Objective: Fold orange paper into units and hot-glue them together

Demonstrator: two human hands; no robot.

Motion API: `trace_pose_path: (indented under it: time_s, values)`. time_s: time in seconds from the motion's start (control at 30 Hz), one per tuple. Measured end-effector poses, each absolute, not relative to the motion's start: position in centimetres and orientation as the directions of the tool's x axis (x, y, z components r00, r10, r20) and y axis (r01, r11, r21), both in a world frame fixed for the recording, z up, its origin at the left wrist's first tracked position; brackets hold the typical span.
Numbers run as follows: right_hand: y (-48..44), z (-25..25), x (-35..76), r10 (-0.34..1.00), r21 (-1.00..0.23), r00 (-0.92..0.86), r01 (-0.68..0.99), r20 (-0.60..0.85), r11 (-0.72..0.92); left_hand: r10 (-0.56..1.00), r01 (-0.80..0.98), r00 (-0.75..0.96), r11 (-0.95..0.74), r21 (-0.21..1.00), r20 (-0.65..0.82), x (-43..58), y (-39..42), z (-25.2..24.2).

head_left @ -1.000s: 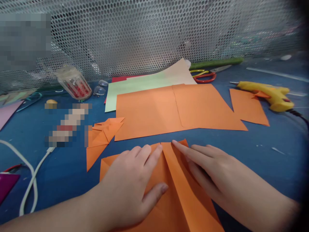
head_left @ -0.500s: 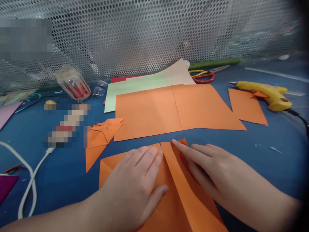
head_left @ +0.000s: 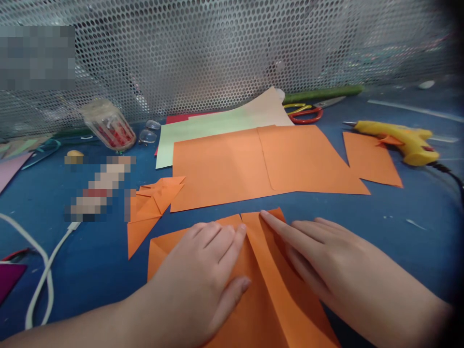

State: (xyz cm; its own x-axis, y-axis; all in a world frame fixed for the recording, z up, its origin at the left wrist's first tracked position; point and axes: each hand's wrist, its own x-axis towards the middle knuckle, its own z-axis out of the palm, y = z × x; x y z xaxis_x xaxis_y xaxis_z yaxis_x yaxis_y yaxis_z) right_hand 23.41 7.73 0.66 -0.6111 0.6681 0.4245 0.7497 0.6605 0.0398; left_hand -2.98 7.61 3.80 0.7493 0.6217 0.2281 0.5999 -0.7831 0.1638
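In front of me lies a sheet of orange paper (head_left: 264, 280) with a raised fold along its right part. My left hand (head_left: 206, 275) rests flat on its left side, fingers stretched forward and thumb apart. On the folded strip, my right hand (head_left: 319, 256) touches the far edge with its extended index fingertip; the other fingers bend beside the flap, partly hidden. Beyond the hands are larger orange sheets (head_left: 217, 169). A folded orange paper piece (head_left: 152, 205) sits to the left of them.
A yellow glue gun (head_left: 402, 137) lies at right on a small orange piece. Scissors (head_left: 306, 115) and pale green paper (head_left: 170, 140) are at the back. A jar (head_left: 112, 128), glasses (head_left: 148, 135) and white cable (head_left: 49, 270) are at left. Perforated metal mesh (head_left: 217, 53) stands behind.
My right hand has slid very slightly right along the far edge of the folded strip. My left hand stays nearly in place on the paper.
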Motion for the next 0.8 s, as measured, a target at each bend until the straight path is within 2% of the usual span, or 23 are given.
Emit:
trace_pose_path:
  time_s: [0.13, 0.5, 0.6, 0.67, 0.8]
  values:
    - [7.6, 0.6, 23.7, 0.673, 0.047, -0.617, 0.75, 0.407, 0.66, 0.612, 0.593, 0.767, -0.791, 0.151, 0.194, -3.0, 7.6, 3.7]
    - [7.7, 0.4, 23.9, 0.668, 0.061, -0.625, 0.747, 0.404, 0.662, 0.654, 0.663, 0.719, -0.747, 0.05, 0.234, -3.3, 5.6, 1.5]
    - [7.6, 0.6, 23.8, 0.693, 0.004, -0.602, 0.756, 0.395, 0.654, 0.669, 0.683, 0.719, -0.731, -0.011, 0.19, -3.3, 4.8, 0.7]
    - [7.7, 1.0, 23.7, 0.695, -0.074, -0.583, 0.741, 0.421, 0.667, 0.663, 0.674, 0.734, -0.738, -0.036, 0.149, -3.4, 4.7, 0.3]
    - [8.6, 1.9, 23.4, 0.726, -0.228, -0.525, 0.717, 0.445, 0.659, 0.685, 0.686, 0.707, -0.724, 0.064, 0.173, -3.8, 5.0, -0.1]
